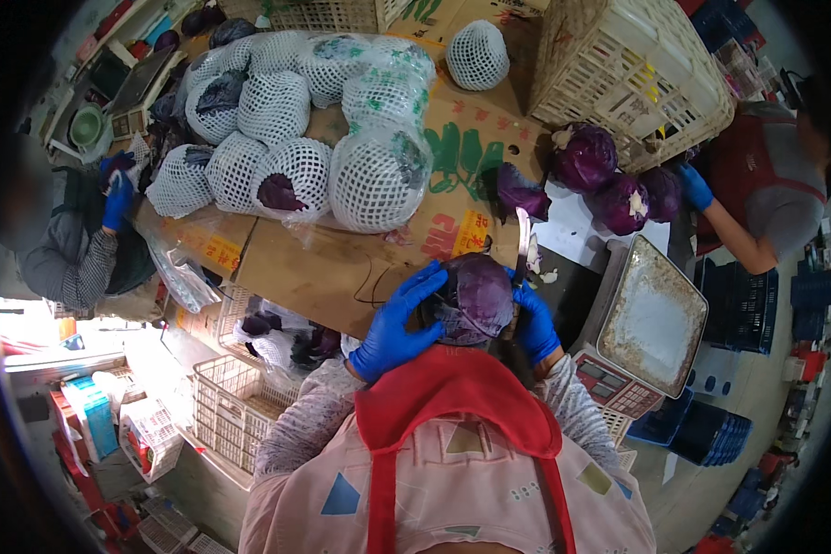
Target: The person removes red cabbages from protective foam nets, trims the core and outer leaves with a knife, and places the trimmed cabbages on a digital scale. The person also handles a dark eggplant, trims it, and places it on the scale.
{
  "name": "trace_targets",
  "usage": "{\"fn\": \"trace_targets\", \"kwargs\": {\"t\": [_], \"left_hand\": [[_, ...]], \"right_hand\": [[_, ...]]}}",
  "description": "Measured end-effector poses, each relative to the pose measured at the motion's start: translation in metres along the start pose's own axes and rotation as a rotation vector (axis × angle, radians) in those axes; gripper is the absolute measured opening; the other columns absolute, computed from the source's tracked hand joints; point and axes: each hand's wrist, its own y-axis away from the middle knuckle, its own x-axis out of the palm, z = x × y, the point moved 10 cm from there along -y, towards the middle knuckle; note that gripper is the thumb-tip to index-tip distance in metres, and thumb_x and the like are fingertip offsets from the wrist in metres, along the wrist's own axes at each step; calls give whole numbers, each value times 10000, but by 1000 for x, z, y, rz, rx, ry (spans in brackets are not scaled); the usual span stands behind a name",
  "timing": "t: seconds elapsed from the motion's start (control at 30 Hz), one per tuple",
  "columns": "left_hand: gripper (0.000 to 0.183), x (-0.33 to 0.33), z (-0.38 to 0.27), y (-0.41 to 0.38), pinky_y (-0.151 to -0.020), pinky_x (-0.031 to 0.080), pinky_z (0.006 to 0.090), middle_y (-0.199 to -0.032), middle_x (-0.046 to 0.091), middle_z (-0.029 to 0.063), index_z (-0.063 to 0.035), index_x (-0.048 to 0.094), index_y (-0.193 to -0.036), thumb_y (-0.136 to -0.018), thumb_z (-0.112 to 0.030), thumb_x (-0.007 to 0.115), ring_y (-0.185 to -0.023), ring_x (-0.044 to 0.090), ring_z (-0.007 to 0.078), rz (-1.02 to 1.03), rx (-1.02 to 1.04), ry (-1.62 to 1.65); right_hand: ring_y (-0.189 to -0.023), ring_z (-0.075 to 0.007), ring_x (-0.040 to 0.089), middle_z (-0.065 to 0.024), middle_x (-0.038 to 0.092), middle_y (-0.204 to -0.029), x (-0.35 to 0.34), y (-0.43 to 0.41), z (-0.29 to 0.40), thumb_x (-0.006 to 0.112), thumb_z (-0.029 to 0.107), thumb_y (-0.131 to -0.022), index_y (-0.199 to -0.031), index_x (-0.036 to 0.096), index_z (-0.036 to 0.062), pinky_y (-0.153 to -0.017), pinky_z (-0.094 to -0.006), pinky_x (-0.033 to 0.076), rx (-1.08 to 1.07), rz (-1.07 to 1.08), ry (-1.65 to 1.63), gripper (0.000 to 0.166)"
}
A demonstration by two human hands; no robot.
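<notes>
A red cabbage (481, 294) is between my two blue-gloved hands, close to the red apron. My left hand (403, 322) lies against its left side with the fingers spread along it. On the other side, my right hand (534, 322) grips a curved knife (523, 239), its blade pointing away from me. My right fingers are partly hidden behind the cabbage. A loose purple leaf (521, 194) lies beyond the knife tip, and small pale trimmings (548, 277) are near the blade. Several untrimmed red cabbages (586, 158) sit at the right.
Net-wrapped cabbages (273, 107), some bagged in plastic, fill the left of the cardboard-covered table (305, 266). A plastic crate (623, 83) stands at the back right, a weighing scale (654, 315) at my right. One co-worker's gloved hands (116, 197) are at left, another's hand (696, 187) at right.
</notes>
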Motion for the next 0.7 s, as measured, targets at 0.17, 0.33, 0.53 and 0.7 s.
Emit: {"fn": "trace_targets", "kwargs": {"t": [0.17,0.33,0.53,0.7], "left_hand": [[584,-11,-24,-7,-994,309,354,-1306,398,156,-56,411,-1269,-729,-61,632,-1214,382,263,-33,24,-6],[456,-39,25,-8,-878,410,307,-1148,512,119,-32,471,-1204,-775,-79,620,-1054,507,204,-239,-135,98],[587,-44,66,-24,-856,422,288,-1147,505,111,-29,379,-1290,-768,-89,640,-1022,517,195,-248,-226,207],[1071,-11,44,-20,-1022,268,364,-1419,141,152,-56,12,-1396,-628,-121,756,-1272,239,245,-227,-69,99]], "right_hand": [[-845,-190,573,-63,595,-1005,-8,3,-20,500,230,-851,-1122,526,75,-706,-283,469,110,-162,-176,313],[-504,-151,524,-40,614,-725,-7,18,-31,499,285,-872,-967,580,79,-442,-252,410,265,-262,141,241],[-903,-91,517,-66,501,-1191,7,-10,22,587,235,-844,-1274,421,80,-628,-224,452,-265,-268,561,486],[-1021,-154,498,-91,505,-1190,16,-28,20,615,229,-825,-1310,373,65,-860,-278,415,-227,-188,544,567]]}}
